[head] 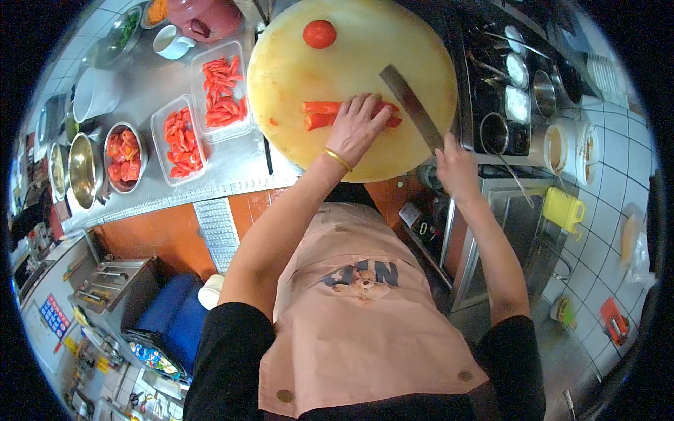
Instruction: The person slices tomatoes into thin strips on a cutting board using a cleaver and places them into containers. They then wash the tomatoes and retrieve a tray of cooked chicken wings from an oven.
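Note:
My left hand (357, 126) rests palm down on two long rows of red vegetable pieces (319, 114), its fingers spread over them and a gold bangle on the wrist. Part of the rows is hidden under that hand. In my right hand (457, 166) is the handle of a cleaver (412, 105); its blade slants up and left, just right of the pieces, and looks slightly blurred. Beneath all this lies a round, yellowed cutting board (368, 63). Near the board's far edge sits a round red tomato (319, 34).
Left of the board, a steel counter (158, 68) holds two clear plastic tubs (202, 152) of red strips, a metal bowl (141, 163) of tomato chunks, and a white mug (174, 43). At right are a stove area with a ladle (495, 134) and a yellow jug (563, 209).

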Demonstrator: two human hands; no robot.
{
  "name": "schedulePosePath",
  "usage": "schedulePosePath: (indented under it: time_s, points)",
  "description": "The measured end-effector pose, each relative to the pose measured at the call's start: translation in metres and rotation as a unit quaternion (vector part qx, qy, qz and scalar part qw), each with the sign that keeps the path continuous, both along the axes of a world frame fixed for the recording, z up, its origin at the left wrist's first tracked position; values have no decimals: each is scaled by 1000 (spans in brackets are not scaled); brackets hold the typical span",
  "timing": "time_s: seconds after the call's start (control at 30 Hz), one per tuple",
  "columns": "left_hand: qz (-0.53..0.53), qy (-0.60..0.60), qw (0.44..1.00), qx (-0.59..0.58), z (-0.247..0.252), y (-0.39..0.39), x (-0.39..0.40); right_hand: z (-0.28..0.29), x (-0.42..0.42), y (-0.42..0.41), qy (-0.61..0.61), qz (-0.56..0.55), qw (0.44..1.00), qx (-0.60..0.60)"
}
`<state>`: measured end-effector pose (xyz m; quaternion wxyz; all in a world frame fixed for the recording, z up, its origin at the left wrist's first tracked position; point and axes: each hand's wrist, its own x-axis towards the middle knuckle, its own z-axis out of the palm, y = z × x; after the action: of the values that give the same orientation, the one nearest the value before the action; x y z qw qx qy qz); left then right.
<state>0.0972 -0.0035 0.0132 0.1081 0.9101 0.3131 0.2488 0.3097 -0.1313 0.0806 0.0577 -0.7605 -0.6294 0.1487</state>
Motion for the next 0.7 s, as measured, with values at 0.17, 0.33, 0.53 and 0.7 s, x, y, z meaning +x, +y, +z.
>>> schedulePosePath:
  time_s: [0.17,0.33,0.53,0.7]
  points:
    - [-35,-24,995,-85,-16,12,-9,0,-8,5,8,2,1000,12]
    - [-81,-17,994,-77,-13,19,-12,3,-11,7,23,1,999,26]
    - [-60,-35,996,-60,-8,15,-31,25,-34,7,41,-4,999,-10]
    - [-49,-24,996,-76,-10,12,-28,5,-43,10,11,10,998,-56]
